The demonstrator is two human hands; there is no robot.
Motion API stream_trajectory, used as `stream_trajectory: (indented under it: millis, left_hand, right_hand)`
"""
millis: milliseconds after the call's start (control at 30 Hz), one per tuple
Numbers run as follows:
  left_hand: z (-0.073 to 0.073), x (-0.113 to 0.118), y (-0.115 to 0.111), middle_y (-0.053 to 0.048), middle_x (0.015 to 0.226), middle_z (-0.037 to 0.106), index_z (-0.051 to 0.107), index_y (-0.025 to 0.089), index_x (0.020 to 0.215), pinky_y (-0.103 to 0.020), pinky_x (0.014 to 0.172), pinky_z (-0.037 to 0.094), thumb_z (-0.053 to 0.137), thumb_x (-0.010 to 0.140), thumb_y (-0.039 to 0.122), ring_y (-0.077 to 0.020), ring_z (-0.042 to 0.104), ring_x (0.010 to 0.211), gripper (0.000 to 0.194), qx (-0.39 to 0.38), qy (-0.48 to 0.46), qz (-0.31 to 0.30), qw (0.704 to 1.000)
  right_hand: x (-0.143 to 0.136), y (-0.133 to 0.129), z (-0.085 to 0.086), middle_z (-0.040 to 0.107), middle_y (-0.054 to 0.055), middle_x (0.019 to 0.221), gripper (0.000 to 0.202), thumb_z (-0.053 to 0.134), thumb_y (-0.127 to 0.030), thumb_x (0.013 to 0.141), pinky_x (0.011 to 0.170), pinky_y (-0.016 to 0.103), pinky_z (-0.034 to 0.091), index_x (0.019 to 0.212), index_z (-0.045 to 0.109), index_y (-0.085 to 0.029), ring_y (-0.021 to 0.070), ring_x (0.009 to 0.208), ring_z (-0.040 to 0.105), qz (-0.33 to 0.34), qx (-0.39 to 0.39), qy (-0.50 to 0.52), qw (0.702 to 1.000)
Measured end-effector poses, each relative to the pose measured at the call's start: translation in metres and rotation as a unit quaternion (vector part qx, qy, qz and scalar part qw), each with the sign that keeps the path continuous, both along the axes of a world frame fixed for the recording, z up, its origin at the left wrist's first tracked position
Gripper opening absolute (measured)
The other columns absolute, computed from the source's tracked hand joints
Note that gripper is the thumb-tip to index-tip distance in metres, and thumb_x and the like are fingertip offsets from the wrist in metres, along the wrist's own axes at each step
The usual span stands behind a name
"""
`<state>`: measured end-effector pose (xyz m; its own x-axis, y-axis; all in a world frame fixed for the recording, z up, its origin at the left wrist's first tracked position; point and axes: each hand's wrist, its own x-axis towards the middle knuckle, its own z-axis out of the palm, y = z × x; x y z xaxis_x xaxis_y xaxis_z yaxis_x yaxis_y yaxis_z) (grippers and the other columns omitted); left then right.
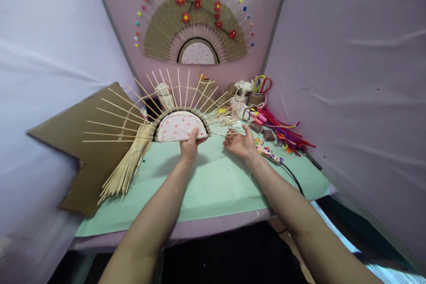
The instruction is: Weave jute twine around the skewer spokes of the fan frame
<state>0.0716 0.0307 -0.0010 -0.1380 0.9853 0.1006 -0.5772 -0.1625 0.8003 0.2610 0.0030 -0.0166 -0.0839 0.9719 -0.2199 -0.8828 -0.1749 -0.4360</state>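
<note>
A half-round fan frame [178, 125] has a pink patterned centre, a dark curved border and thin wooden sticks radiating outward. My left hand [189, 145] grips its lower right edge, thumb on the patterned front. A twine line [128, 115] weaves across the sticks on the left and top. To the right of the frame, my right hand [240, 143] is palm up with its fingers apart and curled a little, beside the ends of the right-hand sticks. Thin strands pass near its fingertips; whether they touch it is unclear.
Bundled sticks [128, 164] and brown cardboard [86, 142] lie left. A finished fan [196, 17] hangs behind. At the right are a patterned glue gun [271, 155] with a black cord, colourful pipe cleaners [282, 135], scissors [262, 84] and a twine spool [207, 91].
</note>
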Motion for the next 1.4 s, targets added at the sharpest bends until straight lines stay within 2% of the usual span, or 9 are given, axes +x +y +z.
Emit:
stream_trajectory:
  millis: [133,233,333,500,667,933,1100,1200,1400]
  left_hand:
    - [0.005,-0.004,0.002,0.0,0.099,0.07,0.066,0.024,0.103,-0.031,0.071,0.063,0.083,0.062,0.026,-0.0134,0.067,0.079,0.044,-0.007,-0.025,0.0,1.0]
    - [0.008,-0.007,0.003,0.001,0.089,0.07,0.067,0.023,0.099,-0.029,0.068,0.063,0.082,0.06,0.026,-0.0121,0.065,0.071,0.042,-0.013,-0.034,-0.005,0.999]
    - [0.01,-0.008,0.003,0.003,0.081,0.069,0.066,0.022,0.094,-0.027,0.064,0.061,0.082,0.058,0.028,-0.0104,0.064,0.064,0.04,-0.019,-0.046,-0.02,0.999]
    - [0.01,-0.008,0.003,0.003,0.074,0.068,0.064,0.021,0.092,-0.025,0.061,0.059,0.08,0.058,0.029,-0.0106,0.064,0.06,0.039,-0.044,-0.048,-0.051,0.997]
    - [0.009,-0.007,0.002,0.003,0.073,0.068,0.064,0.02,0.092,-0.023,0.056,0.057,0.078,0.059,0.028,-0.0112,0.064,0.058,0.037,-0.057,-0.039,-0.076,0.995]
    - [0.01,-0.008,0.002,0.003,0.07,0.068,0.062,0.019,0.093,-0.023,0.051,0.058,0.079,0.057,0.027,-0.0108,0.063,0.055,0.04,-0.053,-0.037,-0.078,0.995]
    - [0.009,-0.008,0.002,0.003,0.075,0.068,0.062,0.02,0.095,-0.024,0.057,0.058,0.078,0.059,0.028,-0.0111,0.065,0.059,0.04,-0.051,-0.029,-0.075,0.995]
    - [0.008,-0.009,0.003,0.003,0.075,0.068,0.063,0.021,0.095,-0.025,0.061,0.059,0.08,0.059,0.028,-0.0113,0.065,0.061,0.041,-0.047,-0.039,-0.074,0.995]
    - [0.011,-0.008,0.003,0.005,0.07,0.069,0.062,0.019,0.091,-0.022,0.059,0.059,0.081,0.059,0.024,-0.0096,0.065,0.057,0.038,-0.061,-0.074,-0.078,0.992]
  right_hand:
    - [0.008,-0.001,0.002,0.059,-0.001,0.062,0.035,0.056,-0.056,0.082,0.055,0.028,0.043,0.08,0.055,-0.022,0.0146,0.055,0.054,-0.003,0.018,-0.003,1.0]
    - [0.01,-0.001,0.003,0.049,-0.006,0.053,0.02,0.064,-0.036,0.083,0.047,0.022,0.036,0.075,0.052,-0.022,0.0106,0.045,0.043,0.025,0.032,-0.037,0.998]
    - [0.008,0.001,0.003,0.042,-0.01,0.047,0.019,0.064,-0.015,0.081,0.042,0.018,0.033,0.071,0.05,-0.022,0.0067,0.038,0.037,0.035,0.034,-0.036,0.998]
    - [0.005,0.005,0.001,0.059,-0.007,0.055,0.019,0.066,-0.004,0.077,0.042,0.013,0.043,0.073,0.055,-0.019,0.0038,0.042,0.05,0.025,0.012,-0.014,1.0]
    - [0.005,0.009,-0.003,0.068,-0.005,0.062,0.021,0.069,0.0,0.073,0.049,0.013,0.055,0.077,0.059,-0.018,0.0064,0.05,0.063,0.012,-0.019,-0.003,1.0]
    - [0.005,0.014,-0.007,0.072,-0.002,0.065,0.024,0.068,0.004,0.072,0.053,0.011,0.059,0.078,0.062,-0.018,0.0085,0.054,0.068,-0.022,-0.044,-0.002,0.999]
    - [0.006,0.014,-0.008,0.071,-0.003,0.065,0.024,0.071,0.001,0.071,0.052,0.013,0.059,0.079,0.061,-0.019,0.0086,0.054,0.067,-0.026,-0.042,-0.024,0.998]
    - [0.005,0.013,-0.007,0.068,-0.005,0.06,0.022,0.071,-0.003,0.072,0.047,0.014,0.057,0.078,0.06,-0.02,0.0081,0.049,0.064,-0.012,-0.039,-0.05,0.998]
    - [-0.008,0.006,-0.007,0.062,-0.003,0.056,0.017,0.067,-0.004,0.072,0.034,0.012,0.038,0.075,0.059,-0.019,0.0069,0.044,0.051,0.037,-0.035,-0.115,0.992]
